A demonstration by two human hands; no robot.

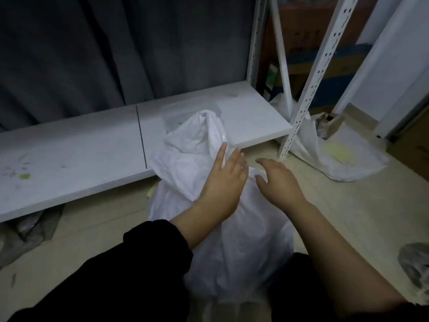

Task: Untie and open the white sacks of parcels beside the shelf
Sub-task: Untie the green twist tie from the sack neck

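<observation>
Resting on the crumpled upper part of the white sack (pixel 232 240): left hand (pixel 222 182), fingers (pixel 223 154) straight and close together, laid flat against the plastic, grasping nothing. Black sleeve (pixel 148 249) pushed up the left forearm.

Reaching in just beside it: right hand (pixel 278 182), fingers (pixel 264 162) loosely spread and slightly bent, released, tips at the sack's shoulder. Contact with the plastic cannot be told. Right forearm bare.

Location of white sack: upright on the pale floor (pixel 336 217), between the person's dark-clad legs, top bunched and leaning against the front edge of the low white shelf board (pixel 69 154). Knot or tie not discernible.

Second white sack (pixel 336 159): on the floor to the right, touching the foot of the perforated white upright (pixel 308 89). Pale yellow contents showing through; brown wrapping at its mouth.

Also listed: dark grey curtain (pixel 92 54) behind the shelf; cardboard boxes (pixel 325 47) behind the uprights, one with a green label (pixel 271 75), print too blurred to read; grey bag (pixel 27 231) under the board at left; another grey bag (pixel 415 263) at the right edge.
</observation>
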